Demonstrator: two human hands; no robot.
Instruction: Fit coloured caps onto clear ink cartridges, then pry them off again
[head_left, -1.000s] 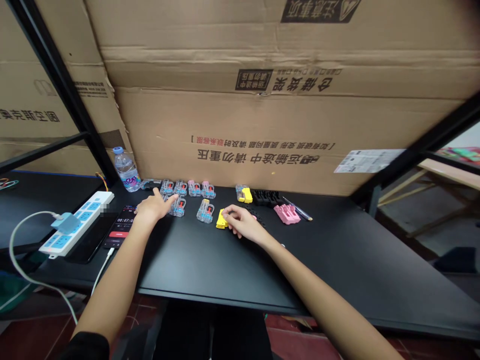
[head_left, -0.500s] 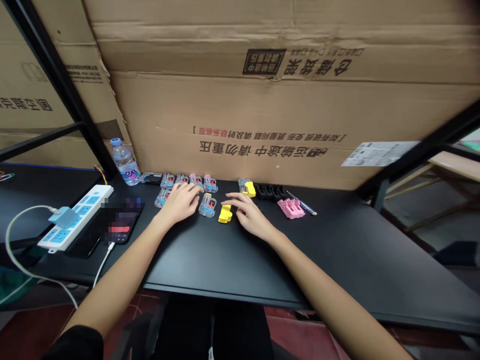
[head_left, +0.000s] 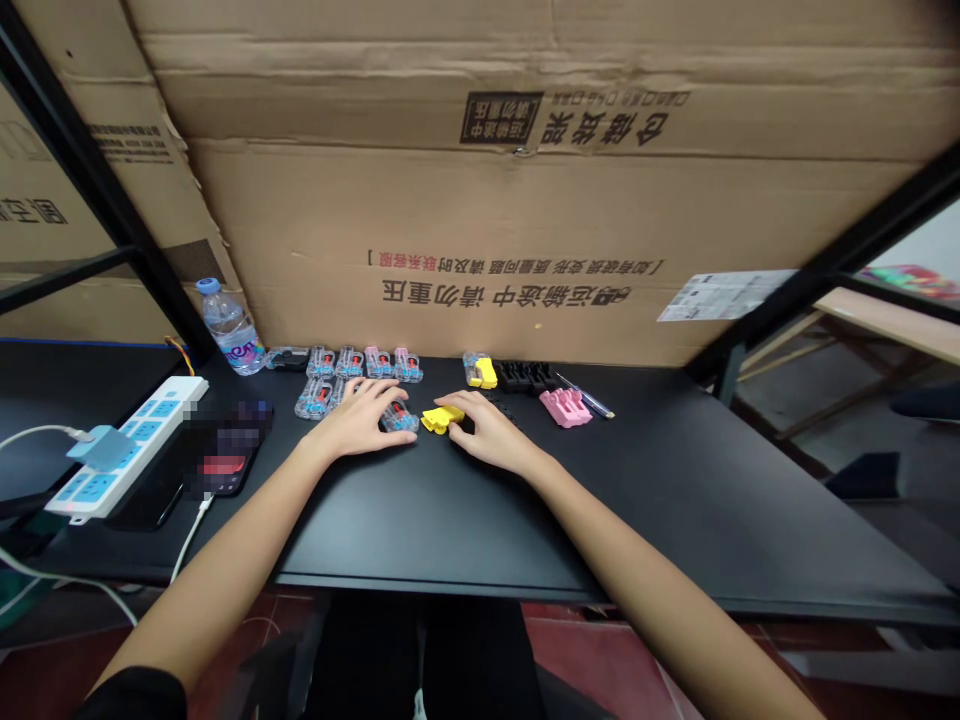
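A: In the head view, how does the person's left hand (head_left: 364, 420) stand?

B: Its fingers are spread over a clear case (head_left: 399, 415), with the thumb along the near side. Whether they grip it, one cannot tell, since the hand covers part of it.

A: And the right hand (head_left: 491, 430)?

B: It pinches a yellow piece (head_left: 441, 418) by the right end, between thumb and fingers. The piece is just right of that clear case, near the middle of the black table (head_left: 420, 520).

A: What is around the left hand?

B: Behind it stands a back row of clear cases (head_left: 349, 361), two of them with pink parts on top. To its left is another transparent case (head_left: 313, 397), and one more is partly hidden by the fingers. Farther left are a water bottle (head_left: 231, 330), a phone (head_left: 238, 450) and a white power strip (head_left: 127, 450).

A: Around the right hand?

B: A case with a yellow part (head_left: 480, 370) lies behind it, just beside a black slotted part (head_left: 525, 377). To the right are a pink piece (head_left: 565, 408) and a slim pen-like tool (head_left: 586, 396). A cardboard sheet (head_left: 450, 210) stands upright behind everything.
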